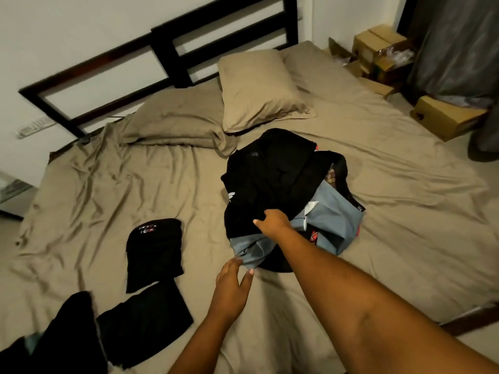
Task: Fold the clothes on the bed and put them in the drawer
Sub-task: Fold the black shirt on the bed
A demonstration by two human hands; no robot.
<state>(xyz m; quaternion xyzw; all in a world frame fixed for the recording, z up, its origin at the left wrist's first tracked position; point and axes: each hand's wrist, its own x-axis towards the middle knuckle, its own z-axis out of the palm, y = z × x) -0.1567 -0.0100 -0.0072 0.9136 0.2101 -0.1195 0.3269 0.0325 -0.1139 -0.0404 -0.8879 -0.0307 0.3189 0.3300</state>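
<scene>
Head view: right hand [272, 222] clutches the black shirt [270, 174] mid-bed, fingers curled into it. Left hand [232, 286] spread, fingertips touching the grey garment [332, 217] underneath. Folded black clothes [155, 252] lie left on the bed [378, 157].

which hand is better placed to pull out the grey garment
Left: the left hand is at the near edge of the grey garment; the right hand grips the black garment.
</scene>
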